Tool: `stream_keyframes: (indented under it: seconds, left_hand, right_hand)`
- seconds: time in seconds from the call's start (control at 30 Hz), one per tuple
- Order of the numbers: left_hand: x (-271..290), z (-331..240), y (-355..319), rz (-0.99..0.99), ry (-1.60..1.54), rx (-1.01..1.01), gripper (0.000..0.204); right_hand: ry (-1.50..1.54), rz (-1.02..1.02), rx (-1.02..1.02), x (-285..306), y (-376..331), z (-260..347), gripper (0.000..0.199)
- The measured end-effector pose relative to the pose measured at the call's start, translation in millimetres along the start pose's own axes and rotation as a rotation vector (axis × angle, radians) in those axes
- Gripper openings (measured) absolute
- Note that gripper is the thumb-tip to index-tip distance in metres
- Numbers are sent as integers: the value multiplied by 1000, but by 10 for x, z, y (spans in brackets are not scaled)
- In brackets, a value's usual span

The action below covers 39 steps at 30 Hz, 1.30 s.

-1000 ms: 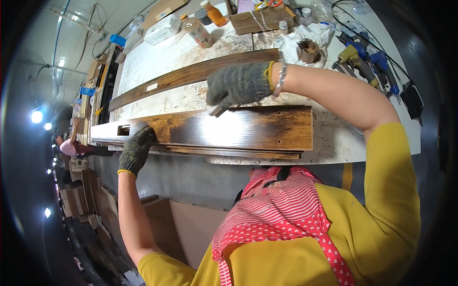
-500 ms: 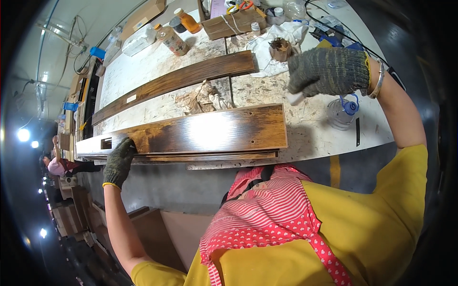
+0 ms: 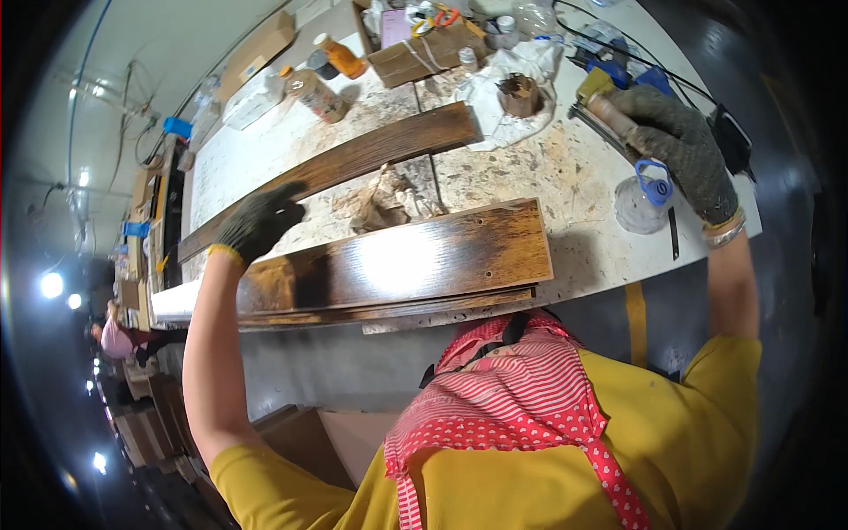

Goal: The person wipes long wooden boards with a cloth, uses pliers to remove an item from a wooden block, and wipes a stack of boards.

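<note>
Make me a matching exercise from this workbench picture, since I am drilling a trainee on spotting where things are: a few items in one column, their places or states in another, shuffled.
Things:
1. left hand
2. right hand
3. glossy dark board
4. clear lidded tub

Places or states:
A. lying along the near edge of the bench
B. gloved, over the left end of the boards
C. standing just below the right hand, blue tab on its lid
D. gloved, closed on a brown cylinder-shaped tool

Pairs: 1-B, 2-D, 3-A, 4-C
</note>
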<state>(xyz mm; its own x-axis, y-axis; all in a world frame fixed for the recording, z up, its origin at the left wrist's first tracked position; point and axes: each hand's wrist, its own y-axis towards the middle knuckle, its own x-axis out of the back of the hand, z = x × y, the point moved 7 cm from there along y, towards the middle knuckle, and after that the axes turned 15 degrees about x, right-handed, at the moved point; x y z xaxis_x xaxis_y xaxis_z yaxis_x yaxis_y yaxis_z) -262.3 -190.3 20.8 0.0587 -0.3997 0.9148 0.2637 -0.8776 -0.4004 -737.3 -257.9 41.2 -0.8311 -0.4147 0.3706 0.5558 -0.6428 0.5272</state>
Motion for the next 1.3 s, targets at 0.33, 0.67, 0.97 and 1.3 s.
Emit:
stream_keyframes:
  seconds: [0.33,0.67,0.97,1.3]
  left_hand:
    - [-981,-725,1326,112,405,-425,30]
    - [456,-966,226,-170,-658,-393,28]
    - [-419,-2489,-485,24,-32,-891,31]
    - [-209,-2028,152,508,-1767,-302,16]
  right_hand:
    - [-15,-637,-438,-14,-1284,25,37]
    - [206,-622,-79,-338,-909,408,44]
    - [609,-454,-97,-1517,-267,546,33]
    - [460,-538,66,-1442,-453,280,45]
